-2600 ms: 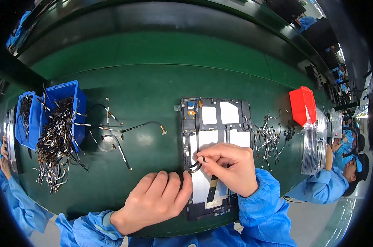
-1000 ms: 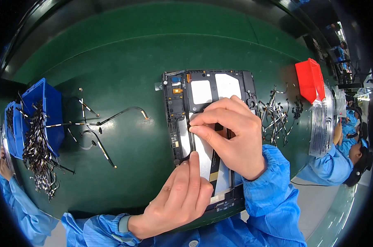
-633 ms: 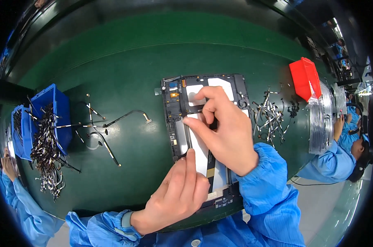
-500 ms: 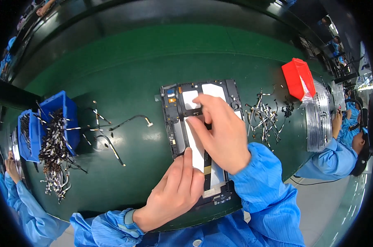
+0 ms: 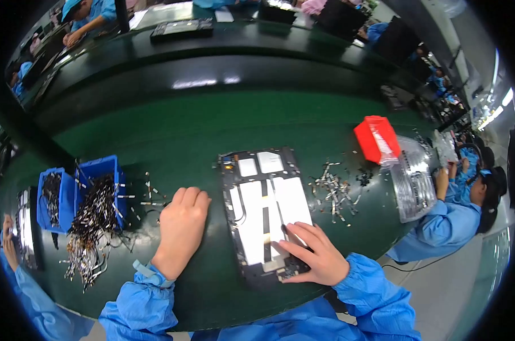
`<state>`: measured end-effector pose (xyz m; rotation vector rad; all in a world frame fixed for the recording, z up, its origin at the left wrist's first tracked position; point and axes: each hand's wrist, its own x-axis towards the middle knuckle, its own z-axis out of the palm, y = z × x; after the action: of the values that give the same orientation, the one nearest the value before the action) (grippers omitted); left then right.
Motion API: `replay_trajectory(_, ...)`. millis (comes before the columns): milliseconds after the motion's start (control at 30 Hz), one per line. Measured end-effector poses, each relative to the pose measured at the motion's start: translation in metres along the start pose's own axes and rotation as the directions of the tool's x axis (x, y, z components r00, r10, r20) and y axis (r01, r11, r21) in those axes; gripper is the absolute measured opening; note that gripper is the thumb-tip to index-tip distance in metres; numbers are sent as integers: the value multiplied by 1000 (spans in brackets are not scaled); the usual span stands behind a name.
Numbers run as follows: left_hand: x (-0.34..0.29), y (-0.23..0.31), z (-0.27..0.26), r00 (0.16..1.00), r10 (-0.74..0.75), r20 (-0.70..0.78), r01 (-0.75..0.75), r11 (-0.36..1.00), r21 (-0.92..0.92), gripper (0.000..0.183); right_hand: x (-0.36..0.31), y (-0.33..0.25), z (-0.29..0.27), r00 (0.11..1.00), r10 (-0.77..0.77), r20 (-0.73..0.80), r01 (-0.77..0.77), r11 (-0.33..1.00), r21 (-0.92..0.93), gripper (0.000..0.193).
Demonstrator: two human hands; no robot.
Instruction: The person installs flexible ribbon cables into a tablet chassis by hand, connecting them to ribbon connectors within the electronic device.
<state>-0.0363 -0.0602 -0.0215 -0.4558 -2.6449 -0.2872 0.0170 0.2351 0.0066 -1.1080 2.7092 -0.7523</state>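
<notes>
An opened tablet lies on the green bench, its black frame and white panels facing up. My right hand rests over its lower right corner, fingers apart and touching the frame. To the left of the tablet, my left hand is on the bench with its fingers curled in; the back of the hand hides whatever they hold. Just beyond those fingers lie a few loose short cables with metal-coloured ends. A thin dark cable runs along the tablet's left side.
Two blue bins at left overflow with short cables. Another cable pile and small black pieces lie right of the tablet. Beyond are a red bin and stacked clear plastic trays. Co-workers in blue sit on both sides.
My left hand has left the tablet and moved left to the loose cables. My right hand has come down from its upper middle to the lower right corner. The view has tilted up.
</notes>
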Motion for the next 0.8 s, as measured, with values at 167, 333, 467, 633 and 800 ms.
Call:
replay_trajectory(167, 2, -8, 15, 997, 81, 9, -82, 991, 111, 16, 48, 29, -12, 992, -80, -99, 79, 997, -17, 86)
replay_trajectory(333, -2, -6, 12, 997, 81, -6, -80, 988, 131, 12, 136, 80, -26, 984, -113, -135, 107, 993, -54, 88)
replay_trajectory(467, -7, -10, 7, 999, 41, -27, -39, 997, 60, 10, 220, 110, -27, 974, -173, -144, 158, 982, -105, 87)
replay_trajectory(633, -2, -6, 9, 997, 78, 16, -79, 994, 75, 15, 264, 123, -26, 974, -126, -187, 121, 992, -39, 85)
replay_trajectory(800, 4, 0, -4, 996, 38, -85, -40, 999, -17, 11, 268, 106, -16, 943, -119, -309, -12, 920, -392, 66)
